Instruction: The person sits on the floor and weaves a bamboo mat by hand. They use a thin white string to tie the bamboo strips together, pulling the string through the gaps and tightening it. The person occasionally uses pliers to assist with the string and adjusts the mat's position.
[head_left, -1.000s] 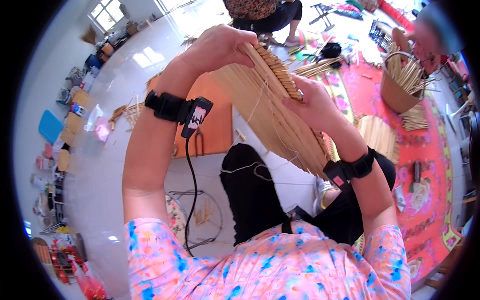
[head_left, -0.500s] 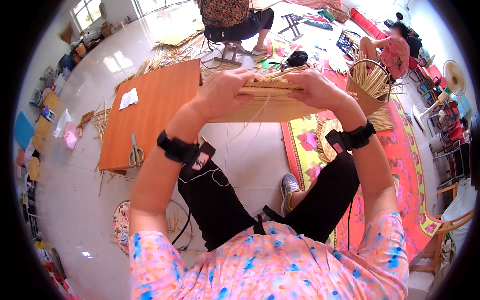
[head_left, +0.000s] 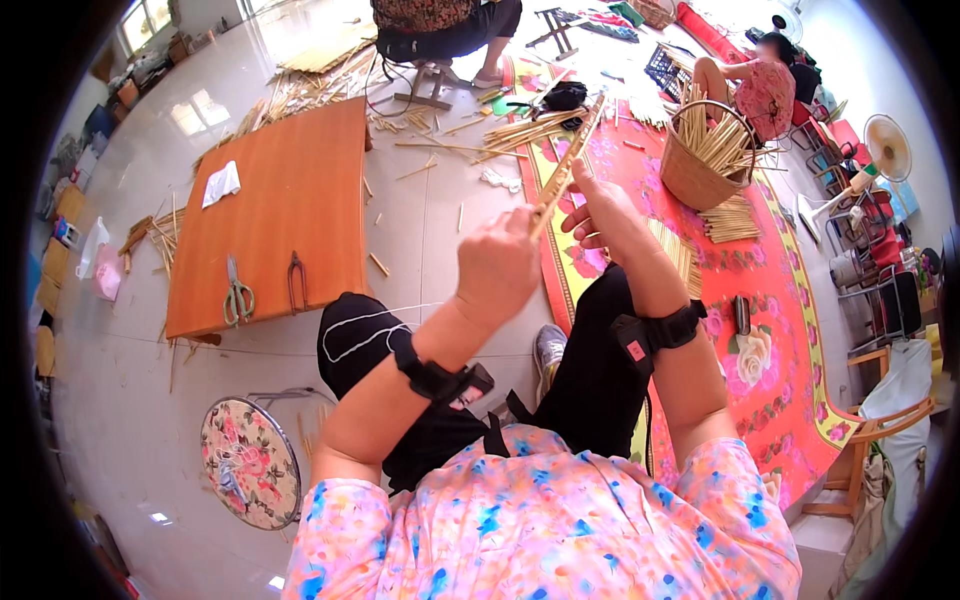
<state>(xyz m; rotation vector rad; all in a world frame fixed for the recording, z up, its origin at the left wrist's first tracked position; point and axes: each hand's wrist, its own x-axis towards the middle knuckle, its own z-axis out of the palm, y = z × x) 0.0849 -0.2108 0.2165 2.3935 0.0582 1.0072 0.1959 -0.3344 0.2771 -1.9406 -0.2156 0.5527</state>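
My left hand [head_left: 497, 258] has closed around the lower end of a slatted panel of pale sticks [head_left: 561, 176], seen nearly edge-on and tilted up to the right. My right hand [head_left: 607, 215] is at the panel's right side, fingers apart and curved, seemingly touching it. A loose white string [head_left: 360, 316] lies over my left knee. To the left, scissors [head_left: 238, 295] and pliers [head_left: 297, 280] lie on an orange wooden board top [head_left: 269, 180] beside a white cloth [head_left: 222, 185].
A basket of sticks [head_left: 698, 175], stick bundles [head_left: 728, 220] and a floral mat [head_left: 760, 407] are at right, with a fan [head_left: 887, 150] and chairs. Two people [head_left: 430, 25] [head_left: 762, 95] sit ahead. A floral stool [head_left: 250, 462] is at lower left; loose sticks litter the floor.
The panel has swung from flat and crosswise to upright, edge-on. My left hand has moved lower and rightward; my right hand's fingers have loosened and spread.
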